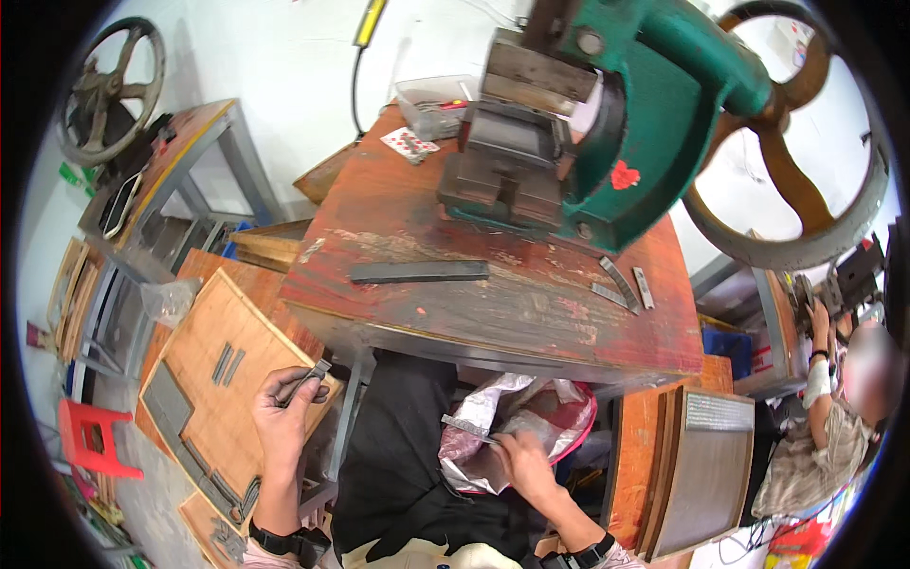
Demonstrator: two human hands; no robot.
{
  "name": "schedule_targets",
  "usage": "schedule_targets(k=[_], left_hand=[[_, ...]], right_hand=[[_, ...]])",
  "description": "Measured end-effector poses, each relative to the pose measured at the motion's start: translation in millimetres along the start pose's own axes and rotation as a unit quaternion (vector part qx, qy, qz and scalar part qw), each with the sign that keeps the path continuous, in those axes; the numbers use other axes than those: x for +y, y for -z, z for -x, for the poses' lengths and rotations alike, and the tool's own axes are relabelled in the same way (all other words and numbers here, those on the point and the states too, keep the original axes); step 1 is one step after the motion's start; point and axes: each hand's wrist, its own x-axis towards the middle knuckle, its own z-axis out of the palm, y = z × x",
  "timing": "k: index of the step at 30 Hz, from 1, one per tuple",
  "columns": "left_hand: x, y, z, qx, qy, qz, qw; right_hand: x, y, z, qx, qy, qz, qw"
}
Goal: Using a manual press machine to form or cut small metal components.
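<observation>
Fingers of the right hand [524, 462] are pressed together in a pinch on a thin grey metal strip [468, 430], which lies flat across the mouth of a crinkled silver-and-pink bag [531, 403] in the person's lap, just below the table edge. That forearm rises from the lower rim, wrist bent inward, a dark watch strap at the cuff.

Off to the person's left, the left hand [284, 412] is raised with its fingers curled shut around a short dark metal piece [305, 379], tilted up toward the table's underside. Its forearm runs straight up from the lower edge, also with a dark wristband.

Beneath that hand lie flat plywood boards [213, 370] carrying small grey bars.

Above both hands spreads the table [493, 284], its red paint worn and scratched. A long flat dark bar [418, 271] rests on it, and three short grey strips [624, 285] lie near the right side. Behind them stands a heavy green press [607, 123] with a spoked flywheel [791, 142].
</observation>
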Motion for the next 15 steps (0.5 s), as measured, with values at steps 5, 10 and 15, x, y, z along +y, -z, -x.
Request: schedule_targets(k=[5, 10, 15], left_hand=[[-6, 47, 13, 0.066, 0.07, 0.021, 0.995], [2, 105, 34, 0.16, 0.106, 0.013, 0.981], [-1, 147, 54, 0.201, 0.165, -0.006, 0.966]], right_hand=[[-35, -7, -38, 0.004, 0.074, -0.022, 0.997], [-113, -50, -90, 0.001, 0.214, -0.166, 0.962], [-182, -115, -150, -0.1, 0.279, -0.246, 0.923]])
